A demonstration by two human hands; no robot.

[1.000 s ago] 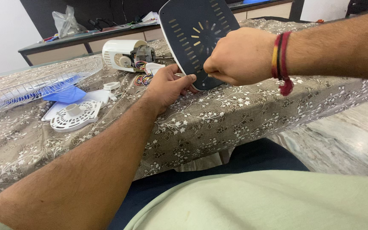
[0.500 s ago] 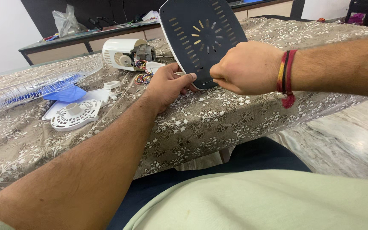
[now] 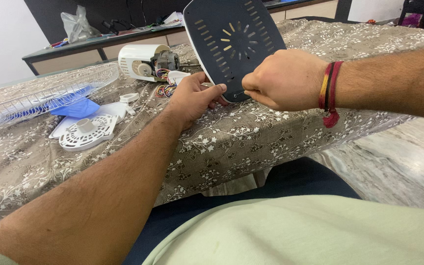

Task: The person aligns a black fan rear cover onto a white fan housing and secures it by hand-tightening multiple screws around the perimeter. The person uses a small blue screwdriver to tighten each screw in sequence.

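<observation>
Left hand (image 3: 195, 98) steadies dark base plate (image 3: 231, 39) beside motor (image 3: 145, 62).

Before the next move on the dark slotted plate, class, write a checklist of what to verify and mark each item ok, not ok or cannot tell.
1. Dark slotted plate stands propped on edge on the table: ok.
2. Left hand steadies the plate's lower edge: ok.
3. Right hand is closed on a thin tool at the plate's lower part: ok.
4. Tool tip seated in a screw: cannot tell, too small.
5. White motor housing with loose wires lies clear of both hands: ok.
6. Wire fan guard and white vented cover lie aside, left: ok.
</observation>
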